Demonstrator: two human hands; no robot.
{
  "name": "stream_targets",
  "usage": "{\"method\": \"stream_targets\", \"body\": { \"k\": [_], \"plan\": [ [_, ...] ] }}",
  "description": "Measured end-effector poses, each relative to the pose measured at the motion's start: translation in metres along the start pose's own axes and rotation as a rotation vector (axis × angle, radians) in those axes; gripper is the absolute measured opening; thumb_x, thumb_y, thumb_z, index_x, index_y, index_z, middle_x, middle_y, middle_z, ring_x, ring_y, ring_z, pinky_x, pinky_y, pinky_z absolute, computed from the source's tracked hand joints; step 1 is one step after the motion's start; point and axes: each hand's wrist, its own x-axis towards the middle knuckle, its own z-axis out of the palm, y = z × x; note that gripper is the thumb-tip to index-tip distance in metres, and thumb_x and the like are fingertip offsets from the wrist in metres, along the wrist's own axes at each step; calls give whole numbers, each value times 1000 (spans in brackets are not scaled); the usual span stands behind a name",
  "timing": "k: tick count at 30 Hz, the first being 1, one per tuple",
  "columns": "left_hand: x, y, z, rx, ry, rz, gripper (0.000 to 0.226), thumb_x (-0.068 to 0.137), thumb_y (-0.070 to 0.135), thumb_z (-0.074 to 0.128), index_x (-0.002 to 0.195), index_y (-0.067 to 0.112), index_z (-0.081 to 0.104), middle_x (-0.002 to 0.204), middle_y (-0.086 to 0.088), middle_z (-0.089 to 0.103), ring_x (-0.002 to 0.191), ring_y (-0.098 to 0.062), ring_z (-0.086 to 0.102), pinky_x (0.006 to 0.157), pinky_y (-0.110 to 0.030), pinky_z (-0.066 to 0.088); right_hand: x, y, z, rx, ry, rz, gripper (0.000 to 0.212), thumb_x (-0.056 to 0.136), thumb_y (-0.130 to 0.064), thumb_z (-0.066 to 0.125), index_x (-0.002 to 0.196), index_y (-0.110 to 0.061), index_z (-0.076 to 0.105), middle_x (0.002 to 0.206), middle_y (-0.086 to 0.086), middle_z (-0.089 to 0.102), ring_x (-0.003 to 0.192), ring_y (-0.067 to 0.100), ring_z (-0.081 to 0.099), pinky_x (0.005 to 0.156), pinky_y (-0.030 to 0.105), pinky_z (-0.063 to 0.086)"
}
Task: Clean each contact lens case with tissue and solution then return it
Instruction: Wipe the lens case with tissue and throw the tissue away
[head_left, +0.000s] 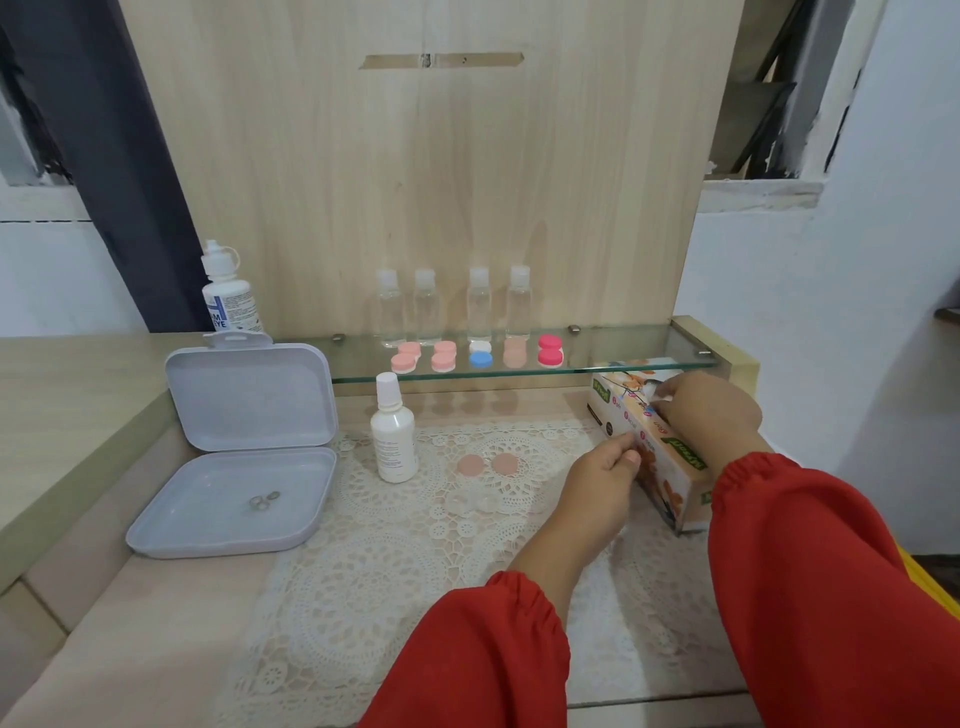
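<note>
A tissue box (670, 483) lies on the lace mat at the right. My left hand (602, 483) grips its near side, fingers curled against it. My right hand (706, 410) reaches over the top of the box and pinches at its opening. Two peach caps (488, 465) lie on the mat, and a clear lens case base (472, 503) sits just in front of them. A white solution bottle (395, 436) stands left of the caps. Several closed lens cases (478, 355) in pink, peach, blue-white and magenta line the glass shelf (623, 358).
An open lilac plastic box (234, 499) with small metal bits lies at the left. A second bottle (228, 291) stands on the raised ledge behind it. Several clear small bottles (452, 306) stand at the back of the shelf. A lace mat (395, 571) covers the counter.
</note>
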Motion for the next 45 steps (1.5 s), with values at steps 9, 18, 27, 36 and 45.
{"method": "stream_targets", "body": {
  "k": [9,18,27,36,45],
  "plan": [
    [-3,2,-2,-5,-3,2,39,103,16,39,142,14,45,146,-1,45,130,-7,40,102,-16,31,1,4,9,95,133,19,23,95,-18,47,98,-22,69,97,4,65,87,26,60,63,28,39],
    [-5,4,-3,-29,-5,-12,36,103,14,39,137,15,51,131,6,52,113,1,43,88,-6,33,5,13,1,302,110,60,17,92,-26,54,93,-24,71,97,4,66,83,25,58,64,30,43],
    [-6,5,-3,-21,-3,-8,37,103,14,38,139,14,49,130,8,50,114,1,41,80,1,32,2,4,2,120,4,88,21,91,-27,53,90,-22,72,87,2,66,77,23,60,53,23,34],
    [-5,5,-2,-26,-3,-13,36,103,14,38,137,15,50,125,10,49,113,1,42,84,-2,33,-3,3,-5,29,-5,-3,30,97,-36,52,126,-29,57,126,2,60,109,22,59,73,30,45],
    [-6,6,-3,-40,6,-21,38,103,15,40,141,14,45,143,-1,47,117,-1,40,102,-19,34,1,3,3,63,44,-8,15,92,-26,57,90,-30,71,100,-1,67,87,21,61,56,25,38]
  ]
}}
